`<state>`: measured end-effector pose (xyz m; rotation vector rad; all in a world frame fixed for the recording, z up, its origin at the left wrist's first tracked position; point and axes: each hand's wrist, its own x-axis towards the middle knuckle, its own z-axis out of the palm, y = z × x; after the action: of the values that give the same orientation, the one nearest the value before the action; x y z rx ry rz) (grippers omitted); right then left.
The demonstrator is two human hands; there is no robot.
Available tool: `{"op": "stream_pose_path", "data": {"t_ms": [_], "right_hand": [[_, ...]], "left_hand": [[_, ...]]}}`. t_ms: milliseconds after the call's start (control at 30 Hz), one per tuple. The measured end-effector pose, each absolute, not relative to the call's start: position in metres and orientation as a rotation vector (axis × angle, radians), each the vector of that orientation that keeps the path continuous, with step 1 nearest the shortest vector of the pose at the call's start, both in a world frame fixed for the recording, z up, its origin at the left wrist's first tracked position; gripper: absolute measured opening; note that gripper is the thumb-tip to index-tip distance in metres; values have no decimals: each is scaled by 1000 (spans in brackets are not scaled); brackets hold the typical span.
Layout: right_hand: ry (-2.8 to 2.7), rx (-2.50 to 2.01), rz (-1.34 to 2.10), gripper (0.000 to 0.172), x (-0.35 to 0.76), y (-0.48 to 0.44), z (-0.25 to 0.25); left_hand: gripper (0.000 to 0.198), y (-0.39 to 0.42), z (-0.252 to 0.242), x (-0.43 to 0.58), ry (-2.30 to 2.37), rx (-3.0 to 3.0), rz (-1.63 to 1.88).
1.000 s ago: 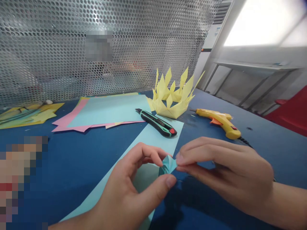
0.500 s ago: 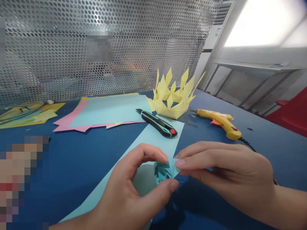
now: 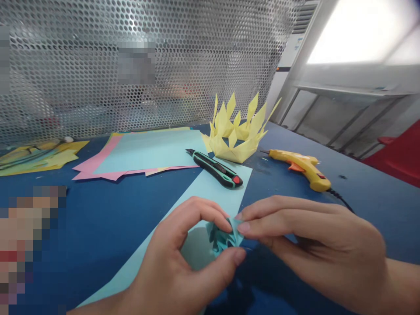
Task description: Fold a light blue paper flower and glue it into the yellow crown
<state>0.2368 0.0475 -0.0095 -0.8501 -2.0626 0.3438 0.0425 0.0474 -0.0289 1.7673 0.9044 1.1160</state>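
Between both hands is a small folded light-blue paper piece (image 3: 220, 239) with several pleats and points. My left hand (image 3: 183, 258) curls around it, index finger on its top and thumb along its lower edge. From the right, my right hand (image 3: 315, 245) pinches one pointed flap between thumb and fingers. Beneath them a long light-blue paper strip (image 3: 183, 210) lies diagonally on the blue table (image 3: 108, 223). A black and green utility knife (image 3: 216, 168) rests on the strip's far end, its blade tip pointing left.
A yellow paper crown (image 3: 238, 148) stands behind the knife. To its right lies a yellow glue gun (image 3: 298, 164) with a black cord. Blue and pink sheets (image 3: 151, 151) are stacked at back left, near yellow paper scraps (image 3: 65, 155). A perforated metal screen (image 3: 183, 65) borders the back.
The folded paper has turned slightly in my fingers and shifted a little left. My left index finger has bent further down over it; my right hand has moved slightly lower.
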Motion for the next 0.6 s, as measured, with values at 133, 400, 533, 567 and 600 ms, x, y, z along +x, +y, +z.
{"op": "stream_pose_path", "data": {"t_ms": [133,400,533,567,600], "right_hand": [[-2151,-836,293,29,248,45,-16],[-2184,-805,272,14,248,45,-13],[-2196,-795,292,16,240,48,-6],[-2183,-791,307,17,240,48,-7],[-2166,-788,323,18,239,48,-10]], "left_hand": [[18,48,-30,44,923,1781,1137],[20,48,-31,43,880,1820,1144],[18,46,-31,42,874,1820,1119],[18,46,-31,42,871,1821,1112],[17,46,-31,42,870,1823,1104]]}}
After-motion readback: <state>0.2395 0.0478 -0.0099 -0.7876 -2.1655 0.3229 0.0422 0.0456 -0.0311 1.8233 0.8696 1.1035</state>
